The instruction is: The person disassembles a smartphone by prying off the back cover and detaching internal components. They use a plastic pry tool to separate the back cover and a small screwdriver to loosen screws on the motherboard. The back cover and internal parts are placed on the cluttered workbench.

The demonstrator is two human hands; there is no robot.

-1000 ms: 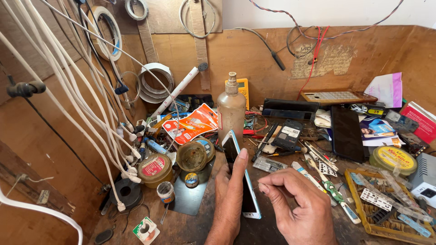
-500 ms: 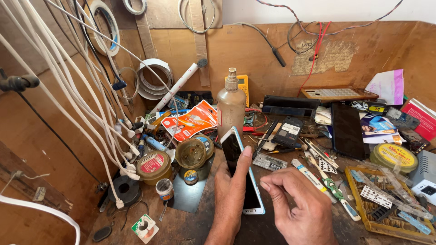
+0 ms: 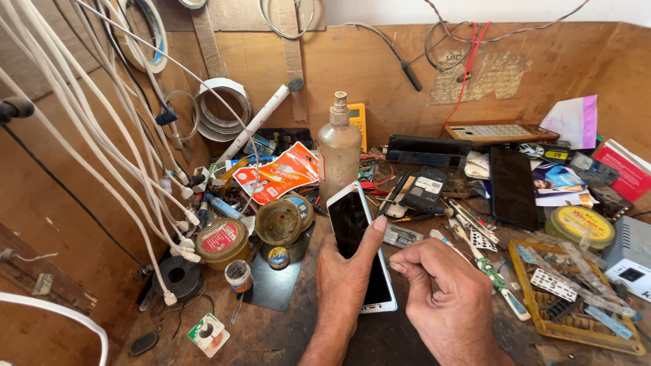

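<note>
My left hand reaches up from the bottom edge, palm down, its fingers wrapped round what it grips and its thumb stretched up and to the right. Just beside it, my right hand shows its back, knuckles raised, the fingers curled in toward the left with thumb and forefinger nearly pinched together.

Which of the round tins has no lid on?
The brownish tin just left of the phone stands open; the red-lidded tin and yellow-lidded tin are closed.
</note>
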